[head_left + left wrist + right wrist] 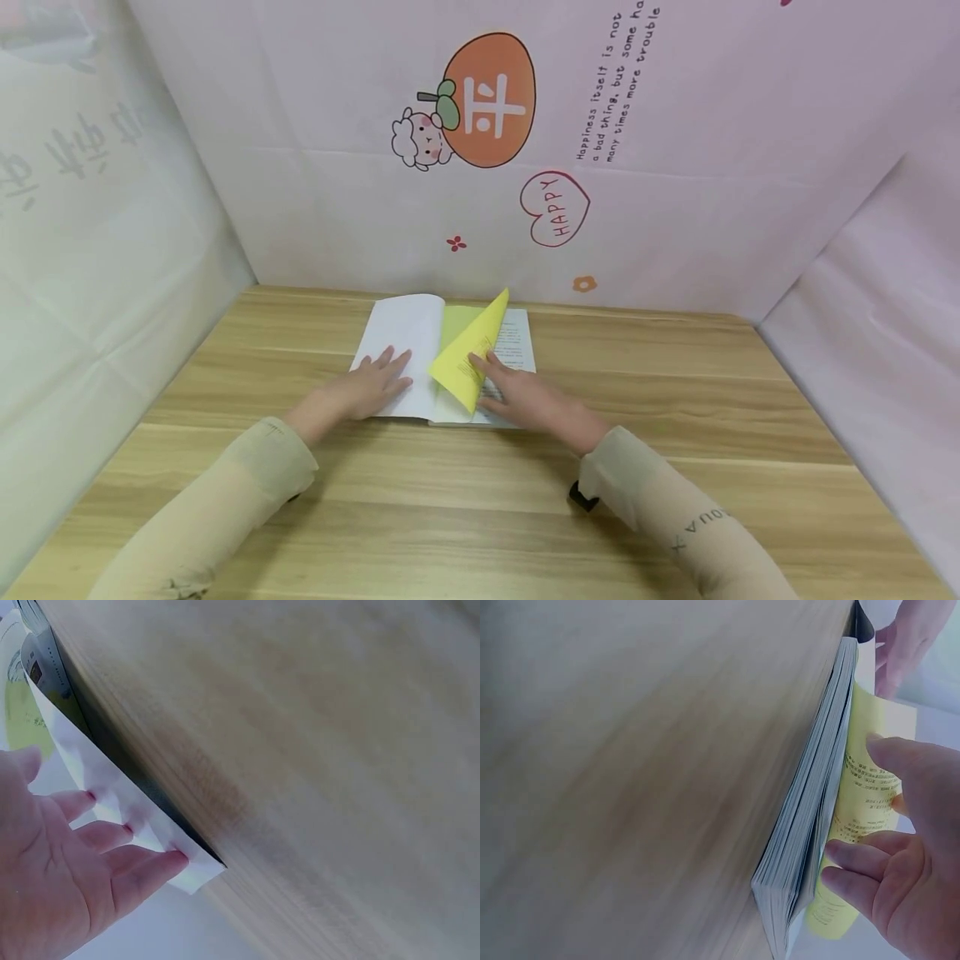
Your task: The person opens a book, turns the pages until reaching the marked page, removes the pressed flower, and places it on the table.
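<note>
An open book [517, 333] lies near the table's back edge. A yellow page [468, 354] with printed text is raised and curled over its middle. My right hand [528, 400] touches the printed side of that page with its upper fingertips. In the right wrist view its lower fingers [855, 877] are loosely bent beside the page, above the book's edge. My left hand [371, 392] rests with spread fingers on the white left-hand page [408, 333]. The left wrist view shows those fingertips [176, 861] along the white sheet, whose edge stands off the wood.
The wooden table [450, 508] reaches out on all sides of the book. Behind it stands a white printed backdrop [337, 217], with pale fabric walls at left [97, 250] and right [885, 333]. A black strap [582, 497] shows at the right cuff.
</note>
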A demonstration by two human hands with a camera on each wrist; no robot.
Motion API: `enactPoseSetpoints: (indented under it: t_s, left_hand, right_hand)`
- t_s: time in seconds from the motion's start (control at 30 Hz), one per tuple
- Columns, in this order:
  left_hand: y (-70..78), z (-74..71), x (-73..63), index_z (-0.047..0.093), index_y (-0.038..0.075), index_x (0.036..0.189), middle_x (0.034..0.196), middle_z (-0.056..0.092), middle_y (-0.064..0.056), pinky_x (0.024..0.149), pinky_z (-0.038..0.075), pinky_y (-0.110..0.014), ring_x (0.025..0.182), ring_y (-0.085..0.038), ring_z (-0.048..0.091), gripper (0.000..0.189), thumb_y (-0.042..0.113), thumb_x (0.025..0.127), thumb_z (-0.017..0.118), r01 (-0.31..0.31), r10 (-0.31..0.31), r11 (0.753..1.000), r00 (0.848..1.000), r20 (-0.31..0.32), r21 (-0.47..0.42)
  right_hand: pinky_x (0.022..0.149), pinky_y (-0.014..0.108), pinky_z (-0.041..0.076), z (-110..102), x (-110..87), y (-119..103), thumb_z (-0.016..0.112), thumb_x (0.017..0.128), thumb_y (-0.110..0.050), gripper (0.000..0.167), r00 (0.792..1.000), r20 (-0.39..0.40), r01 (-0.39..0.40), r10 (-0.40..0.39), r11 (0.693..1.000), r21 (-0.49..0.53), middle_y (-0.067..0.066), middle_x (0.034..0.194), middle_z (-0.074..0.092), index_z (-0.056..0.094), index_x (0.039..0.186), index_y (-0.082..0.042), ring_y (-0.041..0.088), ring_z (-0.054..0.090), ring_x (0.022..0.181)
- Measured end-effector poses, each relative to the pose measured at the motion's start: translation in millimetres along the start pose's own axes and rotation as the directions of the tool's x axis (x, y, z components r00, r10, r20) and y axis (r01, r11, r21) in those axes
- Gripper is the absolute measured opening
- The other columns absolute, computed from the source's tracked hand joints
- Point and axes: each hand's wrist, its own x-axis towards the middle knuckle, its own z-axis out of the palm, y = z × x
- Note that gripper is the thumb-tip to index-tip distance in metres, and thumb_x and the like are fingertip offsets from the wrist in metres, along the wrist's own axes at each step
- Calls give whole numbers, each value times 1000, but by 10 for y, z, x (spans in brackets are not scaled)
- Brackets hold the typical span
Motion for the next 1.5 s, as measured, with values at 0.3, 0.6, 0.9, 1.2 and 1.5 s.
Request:
enactPoseSetpoints:
  t_s: [0.3,0.6,0.9,1.2,1.5]
  left_hand:
    - [-15,24,18,20,6,164,167,8,-25,121,8,-62,153,-46,7,71,54,111,17,-12,6,996,998,-69,-86]
    - [20,26,37,24,6,163,167,13,-24,120,10,-63,153,-45,10,72,55,110,22,-2,-8,996,994,-107,-94]
    - [47,-4,-3,5,4,165,168,9,-24,118,16,-67,147,-58,15,80,55,109,33,0,-9,996,994,-104,-86]
    - [38,8,-6,7,20,167,165,12,-30,107,23,-78,141,-65,20,74,54,109,36,-38,28,996,991,-131,-75]
    - [65,-3,-22,14,27,167,164,8,-33,99,26,-84,139,-70,16,66,52,110,36,-41,30,994,994,-109,-99]
  right_hand:
    - [106,47,47,16,65,-89,65,103,-33,69,997,-46,70,-69,997,20,21,163,26,33,162,-16,38,51,136]
    - [99,45,53,30,140,-205,66,102,-33,63,989,-78,127,-125,992,11,20,162,29,43,157,-13,35,60,126]
    - [96,43,55,37,173,-294,67,102,-32,59,984,-95,155,-153,988,17,20,161,31,49,153,-11,33,67,117]
    - [88,37,58,66,197,-334,67,102,-31,56,976,-103,193,-193,981,-16,19,160,34,51,151,-9,20,74,86]
    - [83,33,59,83,220,-411,67,102,-31,54,968,-102,227,-230,973,-43,17,159,36,54,149,-9,16,72,74]
